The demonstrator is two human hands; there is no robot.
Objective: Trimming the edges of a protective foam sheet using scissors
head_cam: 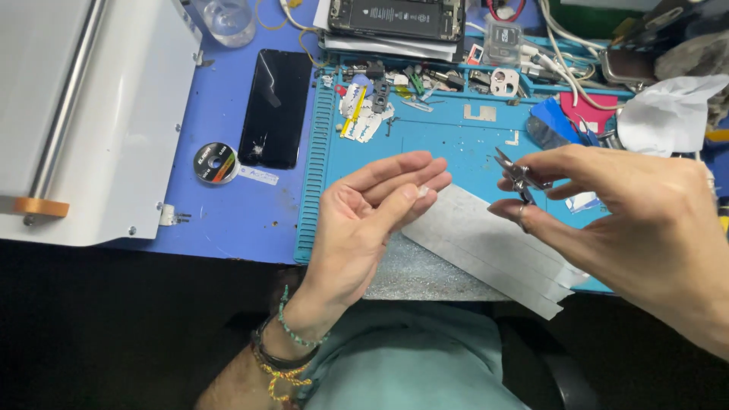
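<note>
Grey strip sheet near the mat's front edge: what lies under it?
The grey strip sheet rests on the blue work mat and a speckled grey pad. Anything else beneath is covered.

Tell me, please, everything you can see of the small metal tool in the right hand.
The small metal tool looks like tiny cutters or pliers of shiny steel, with two short pointed blades slightly parted and aimed up and to the left. Its handles are hidden inside the right hand, pinched between thumb and fingers. It is held in the air above the blue work mat, near the left hand but not touching it.
</note>
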